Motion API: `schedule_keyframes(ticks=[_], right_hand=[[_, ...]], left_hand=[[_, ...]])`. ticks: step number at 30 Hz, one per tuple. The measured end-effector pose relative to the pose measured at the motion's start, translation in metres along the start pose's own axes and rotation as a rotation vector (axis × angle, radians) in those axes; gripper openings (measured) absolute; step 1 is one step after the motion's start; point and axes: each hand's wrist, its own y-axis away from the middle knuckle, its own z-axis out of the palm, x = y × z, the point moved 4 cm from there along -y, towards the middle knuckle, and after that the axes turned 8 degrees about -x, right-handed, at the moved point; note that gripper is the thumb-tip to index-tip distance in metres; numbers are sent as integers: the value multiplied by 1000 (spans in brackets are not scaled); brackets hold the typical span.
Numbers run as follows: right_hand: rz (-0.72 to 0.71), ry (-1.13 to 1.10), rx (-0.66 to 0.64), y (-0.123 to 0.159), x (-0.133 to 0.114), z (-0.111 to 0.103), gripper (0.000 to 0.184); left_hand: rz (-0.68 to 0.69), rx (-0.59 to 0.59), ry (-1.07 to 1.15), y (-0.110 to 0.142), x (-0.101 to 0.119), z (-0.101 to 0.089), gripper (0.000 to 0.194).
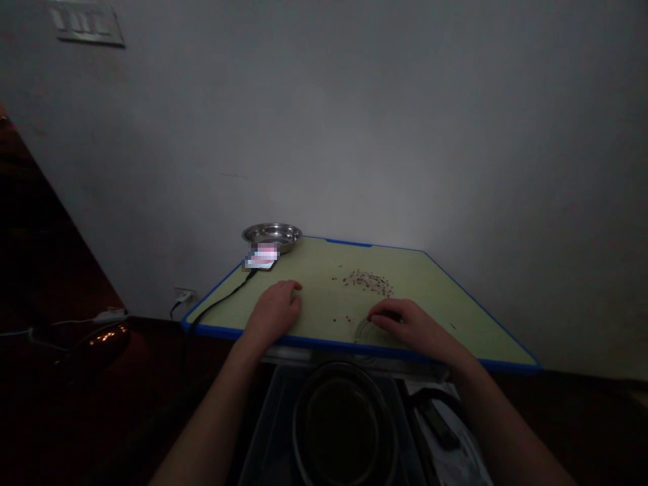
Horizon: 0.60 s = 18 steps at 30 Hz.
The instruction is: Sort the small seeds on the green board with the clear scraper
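Observation:
My left hand rests on the pale yellow-green tabletop, palm down near its front edge. Its fingers lie loosely out, and nothing shows in them. My right hand has thumb and fingertips pinched together low over the front of the table. Whatever lies between those fingertips is too small and dark to name. Just beside them curves the edge of a clear, shallow round item, partly covered by the hand. Farther back spreads a loose heap of small pale and dark bits, like beans or beads. A few stray dark bits lie nearer to me.
A shiny steel bowl stands at the far left corner. In front of it is a lit phone with a black cable. A wall rises behind the table. Below the front edge sits a dark round lidded object.

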Motion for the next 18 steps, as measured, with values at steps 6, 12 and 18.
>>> schedule_keyframes(ticks=[6, 12, 18], right_hand=[[3, -20, -14, 1, 0, 1, 18], [10, -45, -12, 1, -1, -1, 18], [63, -56, 88, 1, 2, -5, 17]], left_hand=[[6, 6, 12, 0, 0, 1, 33], [3, 0, 1, 1, 0, 0, 32], [-2, 4, 0, 0, 0, 0, 33]])
